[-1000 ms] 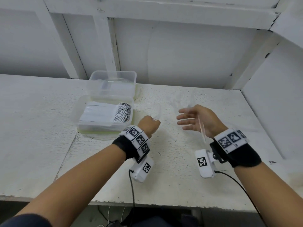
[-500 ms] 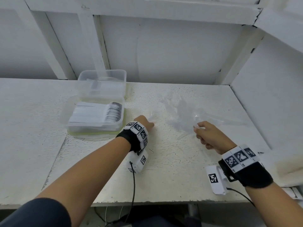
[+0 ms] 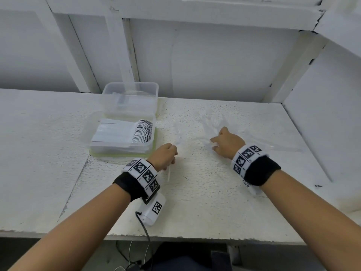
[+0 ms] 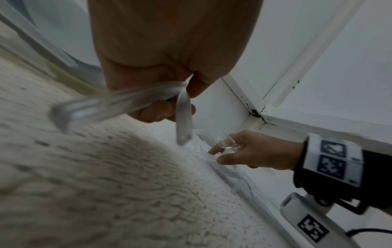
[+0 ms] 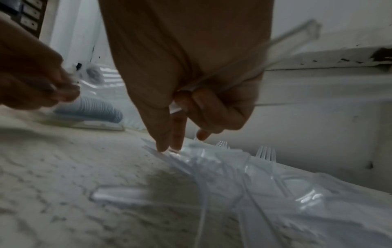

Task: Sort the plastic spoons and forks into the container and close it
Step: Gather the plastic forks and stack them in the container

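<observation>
The clear container (image 3: 97,145) sits at the left, stacked white utensils in its near half, its lid (image 3: 130,92) open behind. My left hand (image 3: 172,153) is a fist beside the container's right corner, gripping clear plastic utensils (image 4: 118,100) whose handles stick out below. My right hand (image 3: 214,144) reaches down onto the loose pile of clear forks and spoons (image 3: 209,122). In the right wrist view its curled fingers hold a clear utensil handle (image 5: 282,50) while thumb and forefinger (image 5: 176,144) touch the pile (image 5: 254,176).
The white table (image 3: 195,202) ends at a back wall and at a side wall (image 3: 322,124) close on the right. A clear plastic bag (image 3: 273,145) lies right of the pile. Both wrists carry a camera, and a cable hangs off the front edge.
My right hand has dropped from mid-air, fingers spread, to the pile, and now touches its left side. The left hand stays closed on its utensils beside the container.
</observation>
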A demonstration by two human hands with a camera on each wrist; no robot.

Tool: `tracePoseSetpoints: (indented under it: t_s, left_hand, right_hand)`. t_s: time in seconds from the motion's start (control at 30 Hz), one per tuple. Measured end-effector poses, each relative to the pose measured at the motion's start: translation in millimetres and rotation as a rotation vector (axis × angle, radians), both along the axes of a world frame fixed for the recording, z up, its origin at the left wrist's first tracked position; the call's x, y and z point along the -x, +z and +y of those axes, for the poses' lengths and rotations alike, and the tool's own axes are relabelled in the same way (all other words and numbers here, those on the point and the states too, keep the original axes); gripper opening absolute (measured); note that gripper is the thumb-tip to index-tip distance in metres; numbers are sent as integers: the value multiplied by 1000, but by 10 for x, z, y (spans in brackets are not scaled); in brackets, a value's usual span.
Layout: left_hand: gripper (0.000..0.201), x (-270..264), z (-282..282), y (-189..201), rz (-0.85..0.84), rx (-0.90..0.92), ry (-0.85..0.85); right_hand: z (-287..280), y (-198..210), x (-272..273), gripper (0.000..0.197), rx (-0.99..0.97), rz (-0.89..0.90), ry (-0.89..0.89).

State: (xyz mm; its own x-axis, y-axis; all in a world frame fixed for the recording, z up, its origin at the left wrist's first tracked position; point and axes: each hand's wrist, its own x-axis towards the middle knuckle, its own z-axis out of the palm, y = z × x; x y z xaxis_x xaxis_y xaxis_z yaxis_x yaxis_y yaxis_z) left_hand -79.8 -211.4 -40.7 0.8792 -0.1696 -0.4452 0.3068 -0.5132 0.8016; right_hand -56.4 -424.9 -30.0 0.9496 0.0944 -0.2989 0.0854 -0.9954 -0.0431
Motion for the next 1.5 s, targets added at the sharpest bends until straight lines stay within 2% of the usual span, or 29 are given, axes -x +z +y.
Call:
tracePoseSetpoints:
  t_s: [0.1, 0.27, 0.33, 0.4, 0.5, 0.57, 0.63, 0.7, 0.8, 0.97, 1.07, 1.17, 1.23, 1.37, 1.43, 1.5]
  left_hand:
    - [20, 62, 70, 5, -5, 48, 42]
    - [19, 113, 137, 39, 44, 261, 149]
    - [21, 116, 156, 63, 47, 319, 162]
    - [23, 109, 166, 80, 49, 353, 175]
    - [23, 102, 172, 100, 91, 425, 199]
    - [24, 116, 176, 114, 116, 461, 203]
    - [23, 146, 186, 132, 127, 485, 206]
    - [22, 186, 201, 151, 112, 510, 216]
    - [20, 230, 242, 171, 72, 518, 246]
    - [18, 279, 364, 183, 50, 562, 310]
    - [13, 298, 449, 196, 5, 519, 238]
    - [8, 313, 517, 209, -7, 398, 139]
    - [10, 319, 556, 220, -12, 342, 126]
    - [5, 306, 638, 251, -15, 318, 165]
    - [5, 292, 666, 255, -7, 305, 151]
    - [7, 290, 665, 261, 9, 302, 118]
  right_hand:
    - [10, -47, -67, 33, 35, 3, 38]
    - [24, 1, -37, 22, -139, -125, 98]
    - [68, 102, -7, 14, -254, -211, 130]
    - [138, 271, 51, 7, -455, -286, 115]
    - [284, 560, 139, 10, -720, -408, 64]
    - [396, 734, 188, 2, -932, -473, 6]
    - [499, 862, 226, 10, -1149, -473, -56]
    - [585, 923, 263, 9, -1273, -452, -113]
    - [643, 886, 293, 5, -1359, -448, -210]
    - [592, 607, 358, 4, -1516, -467, -479]
    - [572, 430, 382, 6, -1556, -436, -626]
    - [560, 334, 370, 10, -1434, -415, -666]
    - [545, 320, 369, 22, -1147, -431, -580]
    - [497, 140, 419, 35, -343, -598, -160]
    - [519, 37, 455, 46, -134, -651, 76]
    - [593, 4, 495, 52, -33, -648, 263]
